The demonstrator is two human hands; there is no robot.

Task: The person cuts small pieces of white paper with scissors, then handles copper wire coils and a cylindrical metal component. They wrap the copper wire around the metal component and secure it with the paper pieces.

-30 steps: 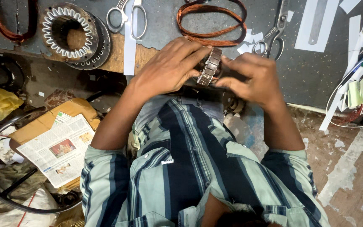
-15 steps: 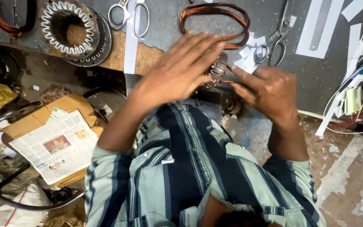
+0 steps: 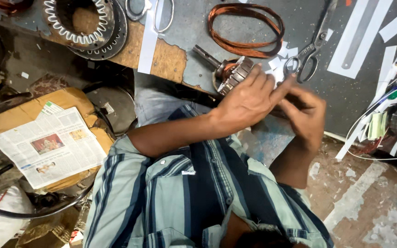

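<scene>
Hands meet at the desk [image 3: 217, 27] edge: our left hand [image 3: 246, 103] lies clenched over the motor armature [image 3: 235, 73], while our right hand [image 3: 306, 112] pinches white paper slips [image 3: 279, 71] beside it, scissors [image 3: 309, 50] and copper coil [image 3: 246, 27] near.

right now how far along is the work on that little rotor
Done: white paper strips lie cut beside the scissors, and a copper wire coil sits ready on the bench. In hand: the left hand and right hand hold the slotted rotor. Left, seemingly: that coil is unused.
</scene>
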